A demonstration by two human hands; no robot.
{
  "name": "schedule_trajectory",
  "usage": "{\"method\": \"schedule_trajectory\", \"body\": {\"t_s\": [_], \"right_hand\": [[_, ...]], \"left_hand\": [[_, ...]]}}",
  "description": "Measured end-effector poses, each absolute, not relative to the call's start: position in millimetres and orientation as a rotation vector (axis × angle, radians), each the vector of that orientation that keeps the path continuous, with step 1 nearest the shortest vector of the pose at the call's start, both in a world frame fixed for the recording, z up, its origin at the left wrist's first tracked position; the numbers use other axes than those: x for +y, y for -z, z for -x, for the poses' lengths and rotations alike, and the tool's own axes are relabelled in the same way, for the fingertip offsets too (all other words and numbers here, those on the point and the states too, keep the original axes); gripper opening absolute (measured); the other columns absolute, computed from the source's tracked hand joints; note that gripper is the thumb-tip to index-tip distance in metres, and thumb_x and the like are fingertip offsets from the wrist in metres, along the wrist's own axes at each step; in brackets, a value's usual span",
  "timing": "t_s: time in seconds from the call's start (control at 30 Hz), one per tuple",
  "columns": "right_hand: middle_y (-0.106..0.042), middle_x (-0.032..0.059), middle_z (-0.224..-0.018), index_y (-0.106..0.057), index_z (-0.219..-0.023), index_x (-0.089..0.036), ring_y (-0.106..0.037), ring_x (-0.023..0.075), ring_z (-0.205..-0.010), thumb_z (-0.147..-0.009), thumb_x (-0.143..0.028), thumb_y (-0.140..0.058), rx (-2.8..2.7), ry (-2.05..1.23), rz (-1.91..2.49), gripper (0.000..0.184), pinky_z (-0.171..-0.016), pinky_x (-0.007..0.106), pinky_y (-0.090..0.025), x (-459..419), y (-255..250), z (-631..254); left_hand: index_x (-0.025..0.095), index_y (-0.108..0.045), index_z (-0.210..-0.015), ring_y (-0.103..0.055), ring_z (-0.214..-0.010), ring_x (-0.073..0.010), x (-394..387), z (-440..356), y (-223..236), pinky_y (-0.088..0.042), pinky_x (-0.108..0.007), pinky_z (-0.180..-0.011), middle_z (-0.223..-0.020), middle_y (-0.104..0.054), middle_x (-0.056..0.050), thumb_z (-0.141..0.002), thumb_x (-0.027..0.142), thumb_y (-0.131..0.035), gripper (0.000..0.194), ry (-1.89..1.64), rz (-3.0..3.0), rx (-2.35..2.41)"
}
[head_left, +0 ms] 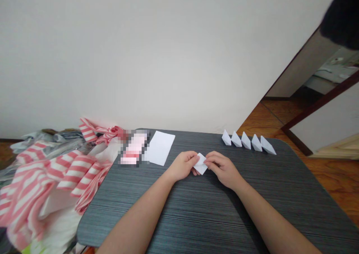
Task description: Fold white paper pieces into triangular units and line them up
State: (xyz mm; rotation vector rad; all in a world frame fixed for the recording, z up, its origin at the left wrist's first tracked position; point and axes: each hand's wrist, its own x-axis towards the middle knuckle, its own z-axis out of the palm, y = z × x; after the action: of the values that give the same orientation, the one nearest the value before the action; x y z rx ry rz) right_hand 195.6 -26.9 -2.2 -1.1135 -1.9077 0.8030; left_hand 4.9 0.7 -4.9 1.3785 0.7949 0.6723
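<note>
My left hand and my right hand meet near the middle of the dark grey wood-grain table. Both pinch a small folded piece of white paper between them, and their fingers hide part of it. Beyond my left hand, a flat rectangular sheet of white paper lies on the tabletop. Several folded white paper shapes, resembling origami boats, stand in a row along the far right edge, beyond my right hand.
A pixelated pinkish object lies at the far left of the table. A heap of pink-and-white striped cloth sits past the left edge. A white wall rises behind the table, and a wooden floor shows at the right.
</note>
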Motion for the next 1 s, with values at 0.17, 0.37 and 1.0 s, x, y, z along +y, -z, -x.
{"method": "schedule_trajectory", "body": {"t_s": [0.17,0.37,1.0], "right_hand": [[-0.058,0.0052,-0.082,-0.062,-0.080,-0.021,-0.055,0.0179,-0.075,-0.087,-0.027,-0.048,-1.881,-0.791,1.149,0.016,-0.069,0.030,-0.044,-28,1,-193],[-0.056,0.0046,-0.078,-0.057,-0.078,-0.020,-0.053,0.0174,-0.072,-0.087,-0.026,-0.047,-1.818,-0.749,1.212,0.015,-0.067,0.029,-0.042,-29,1,-192],[-0.052,0.0001,-0.068,-0.053,-0.084,-0.019,-0.048,0.0126,-0.059,-0.088,-0.029,-0.046,-1.706,-0.867,1.314,0.012,-0.053,0.023,-0.037,-30,12,-193]], "left_hand": [[0.011,-0.059,-0.085,-0.057,-0.053,-0.0110,0,-5,3,-0.045,-0.021,-0.050,-0.065,-0.063,-0.006,-0.085,0.047,-0.043,0.040,-0.663,-1.408,0.757],[0.011,-0.057,-0.099,-0.058,-0.058,-0.0109,-3,-6,0,-0.045,-0.020,-0.052,-0.073,-0.064,-0.006,-0.075,0.040,-0.061,0.038,-0.635,-1.400,0.705],[0.012,-0.057,-0.094,-0.055,-0.056,-0.0099,-3,-7,7,-0.045,-0.022,-0.052,-0.070,-0.061,-0.003,-0.079,0.034,-0.057,0.027,-0.627,-1.480,0.725]]}}
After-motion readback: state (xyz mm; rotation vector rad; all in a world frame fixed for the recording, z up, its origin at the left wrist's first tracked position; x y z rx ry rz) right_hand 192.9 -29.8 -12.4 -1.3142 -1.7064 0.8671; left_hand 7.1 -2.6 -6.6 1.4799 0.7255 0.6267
